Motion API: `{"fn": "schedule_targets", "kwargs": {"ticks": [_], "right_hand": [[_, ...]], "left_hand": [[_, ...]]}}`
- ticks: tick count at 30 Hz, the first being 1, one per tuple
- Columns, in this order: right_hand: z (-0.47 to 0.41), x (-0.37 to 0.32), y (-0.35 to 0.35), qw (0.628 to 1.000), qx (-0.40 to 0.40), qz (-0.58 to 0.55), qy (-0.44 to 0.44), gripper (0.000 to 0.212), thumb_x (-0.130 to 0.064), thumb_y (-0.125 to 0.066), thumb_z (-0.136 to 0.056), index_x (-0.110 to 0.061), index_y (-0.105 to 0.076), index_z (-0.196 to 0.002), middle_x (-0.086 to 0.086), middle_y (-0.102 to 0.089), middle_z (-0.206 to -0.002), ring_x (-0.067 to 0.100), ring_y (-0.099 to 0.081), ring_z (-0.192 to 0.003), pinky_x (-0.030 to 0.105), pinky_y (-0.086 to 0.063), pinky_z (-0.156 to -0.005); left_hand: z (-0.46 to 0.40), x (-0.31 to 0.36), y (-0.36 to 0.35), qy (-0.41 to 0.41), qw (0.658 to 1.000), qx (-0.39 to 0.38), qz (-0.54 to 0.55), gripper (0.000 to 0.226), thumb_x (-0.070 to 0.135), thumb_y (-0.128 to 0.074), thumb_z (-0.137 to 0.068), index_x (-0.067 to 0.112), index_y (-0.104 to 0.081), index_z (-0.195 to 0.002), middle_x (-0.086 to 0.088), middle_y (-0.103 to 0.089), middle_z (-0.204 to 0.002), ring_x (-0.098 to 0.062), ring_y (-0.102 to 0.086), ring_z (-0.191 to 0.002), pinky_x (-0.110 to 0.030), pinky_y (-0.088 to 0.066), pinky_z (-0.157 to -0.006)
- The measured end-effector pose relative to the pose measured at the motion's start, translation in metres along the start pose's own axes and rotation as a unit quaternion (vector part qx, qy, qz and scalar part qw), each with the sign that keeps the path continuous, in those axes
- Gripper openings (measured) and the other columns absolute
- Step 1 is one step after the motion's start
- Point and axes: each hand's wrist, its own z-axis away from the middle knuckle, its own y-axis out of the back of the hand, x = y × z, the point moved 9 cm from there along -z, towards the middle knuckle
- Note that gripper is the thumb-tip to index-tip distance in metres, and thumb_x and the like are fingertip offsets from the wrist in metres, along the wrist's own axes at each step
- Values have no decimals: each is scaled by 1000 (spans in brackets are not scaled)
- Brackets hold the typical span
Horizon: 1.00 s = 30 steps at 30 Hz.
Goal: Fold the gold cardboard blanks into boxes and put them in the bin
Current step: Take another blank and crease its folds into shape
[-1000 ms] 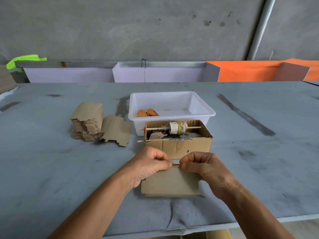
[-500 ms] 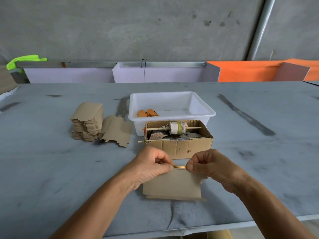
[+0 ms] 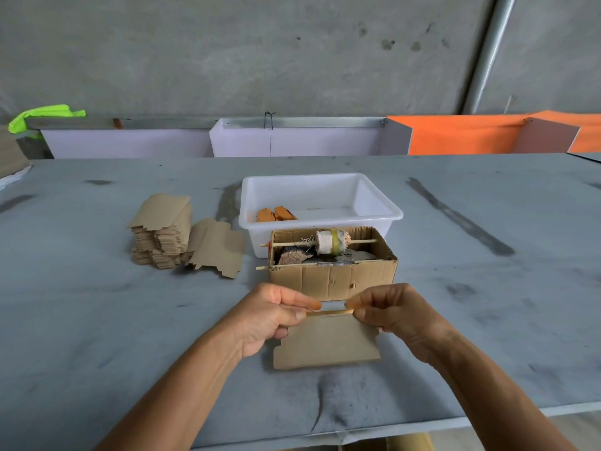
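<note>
Two hands [image 3: 328, 315] pinching blank [image 3: 327, 341] (unprinted), bin [image 3: 320, 219] behind

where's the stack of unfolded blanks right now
In the head view the stack of cardboard blanks sits on the grey table at centre left, left of the white bin, with one loose blank leaning against its right side.

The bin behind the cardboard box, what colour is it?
White; the bin shows in the head view.

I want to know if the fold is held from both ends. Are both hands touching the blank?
Touching. The head view shows the left hand and right hand each pinching the blank's top edge.
</note>
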Motion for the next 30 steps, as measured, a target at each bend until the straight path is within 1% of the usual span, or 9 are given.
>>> {"fn": "schedule_targets", "kwargs": {"ticks": [7, 10, 14, 17, 20, 22, 25, 28, 30], "right_hand": [[1, 3, 7, 999, 29, -33, -9, 22, 10, -64, -81, -11, -73, -79, -5, -66, -59, 2, -56, -53, 12, -43, -50], [1, -8, 3, 999, 7, 36, 8, 19, 0, -66, -84, -13, -76, -73, -4, -71, -68, 2, -60, -60, 13, -47, -58], [1, -22, -7, 991, -20, 123, 37, 18, -9, -72, -81, -17, -74, -65, -7, -67, -59, -1, -55, -52, 10, -42, -51], [1, -21, -5, 997, -10, 67, 21, 17, -3, -68, -83, -11, -72, -69, -7, -64, -55, -1, -52, -48, 10, -39, -46], [12, -19, 18, 997, 64, 0, 49, 13, -8, -64, -87, -16, -74, -88, -6, -72, -74, 3, -62, -63, 15, -46, -59], [24, -13, 32, 991, 103, -26, 75, 20, -7, -61, -90, -21, -71, -99, 0, -74, -87, 13, -67, -73, 24, -49, -66], [36, -10, 28, 987, 80, -76, 117, 38, 10, -57, -86, -19, -66, -108, 8, -72, -84, 19, -65, -68, 23, -48, -61], [36, -16, 12, 989, 43, -47, 134, 44, 23, -53, -79, -11, -72, -97, 7, -70, -74, 13, -62, -62, 18, -46, -55], [33, -21, 10, 988, 56, -49, 132, 33, 18, -58, -79, -10, -75, -85, 10, -72, -73, 14, -64, -61, 19, -46, -55]], "left_hand": [[2, 11, 3, -42, 998, 24, -39, 34, -10, -50, -88, 14, -72, -97, -6, -71, -96, 8, -52, -52, -11, -37, -50], [2, 21, 2, -72, 993, 41, -81, 34, -10, -51, -88, 17, -71, -92, -5, -71, -92, 2, -52, -56, -13, -36, -48], [4, 32, -7, -101, 990, 21, -91, 36, -11, -52, -89, 20, -69, -87, -1, -69, -83, 9, -57, -56, -5, -37, -50], [2, 28, -4, -82, 994, 37, -65, 34, -11, -52, -88, 17, -70, -87, -3, -69, -83, 1, -51, -55, -12, -33, -48], [-1, 20, 14, -54, 995, 89, -14, 35, -11, -51, -85, 17, -71, -87, 1, -69, -81, 5, -52, -54, -13, -34, -46], [-3, 15, 22, -35, 993, 105, 29, 33, -9, -54, -85, 18, -72, -86, 2, -70, -83, 5, -49, -49, -14, -35, -49], [-5, 10, 20, -13, 993, 96, 67, 32, -9, -55, -85, 18, -72, -85, 1, -68, -79, 0, -45, -46, -15, -34, -48], [-6, 11, 10, 1, 995, 67, 79, 32, -12, -55, -84, 14, -73, -84, -3, -69, -78, -6, -50, -54, -15, -35, -45], [-5, 16, 3, -4, 990, 35, 133, 26, -9, -54, -86, 9, -72, -90, -11, -71, -85, -16, -62, -64, -20, -45, -51]]}}
